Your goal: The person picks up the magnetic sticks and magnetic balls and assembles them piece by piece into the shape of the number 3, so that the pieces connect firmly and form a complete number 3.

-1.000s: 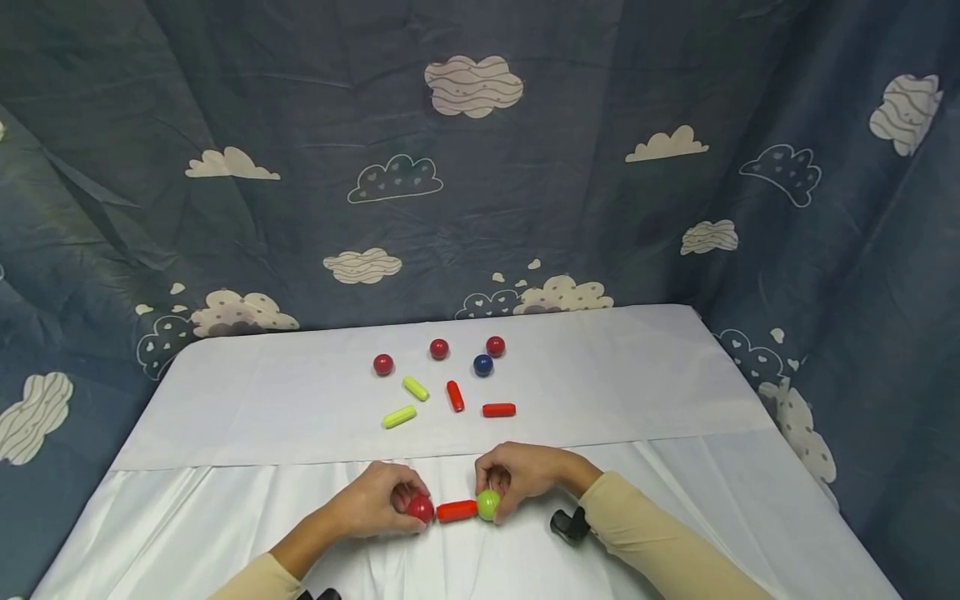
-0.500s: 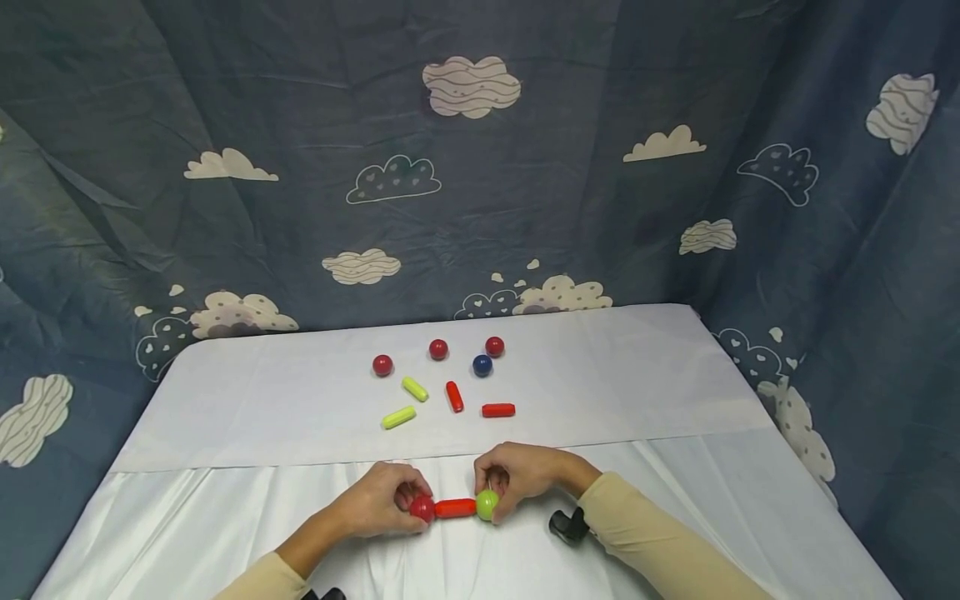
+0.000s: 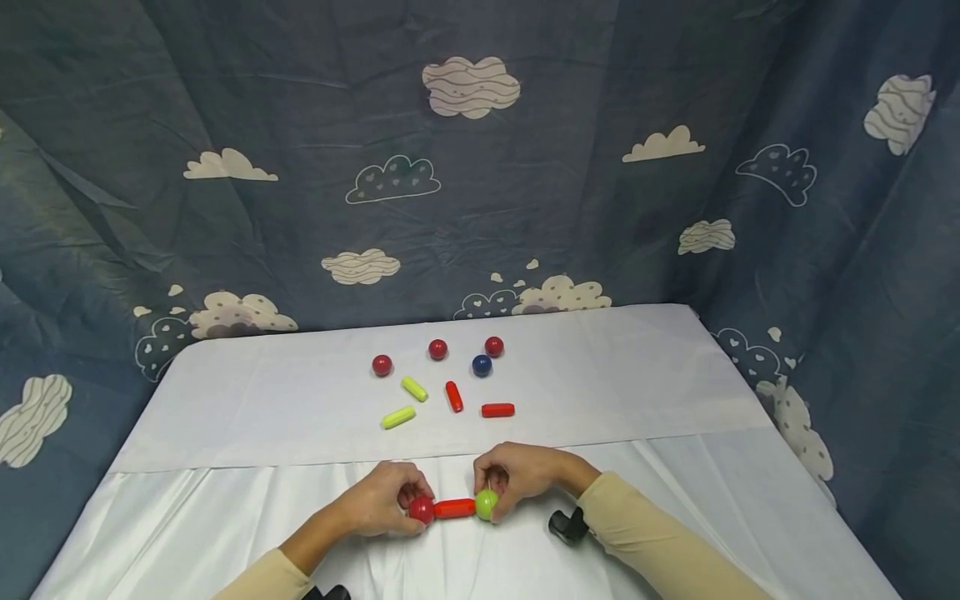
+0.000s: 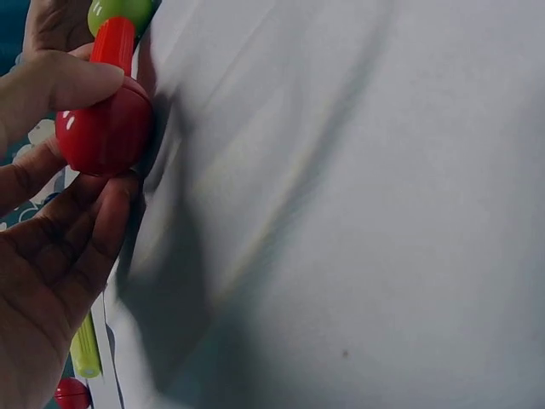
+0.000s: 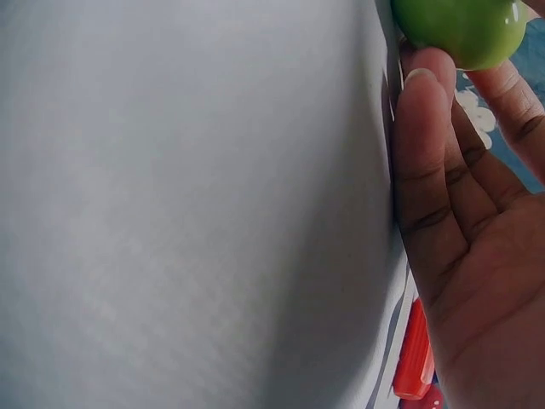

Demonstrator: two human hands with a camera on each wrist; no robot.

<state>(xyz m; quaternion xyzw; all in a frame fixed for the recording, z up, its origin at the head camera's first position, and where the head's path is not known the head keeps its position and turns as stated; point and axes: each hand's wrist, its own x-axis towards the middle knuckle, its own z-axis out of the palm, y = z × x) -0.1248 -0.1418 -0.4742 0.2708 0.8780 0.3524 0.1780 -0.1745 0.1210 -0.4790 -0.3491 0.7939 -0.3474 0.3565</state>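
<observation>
Near the front of the white-covered table, a red ball [image 3: 422, 509], a red ribbed stick [image 3: 455, 508] and a green ball [image 3: 486, 504] line up end to end. My left hand [image 3: 382, 500] holds the red ball between thumb and fingers; the left wrist view shows the thumb across the top of that red ball [image 4: 106, 128], with the stick [image 4: 113, 44] running from it to the green ball. On the other end my right hand [image 3: 523, 475] pinches the green ball, and the right wrist view has its fingers under that green ball [image 5: 464, 30].
Farther back lie several red balls [image 3: 438, 349], a blue ball [image 3: 482, 365], two yellow-green sticks [image 3: 398, 417] and two more red sticks [image 3: 498, 410]. A dark cloud-patterned curtain [image 3: 525, 167] hangs behind the table [image 3: 637, 375].
My left hand has shifted slightly right, bringing the red ball up against the stick's left end, where a small gap showed earlier. My right hand has stayed nearly still on the green ball.
</observation>
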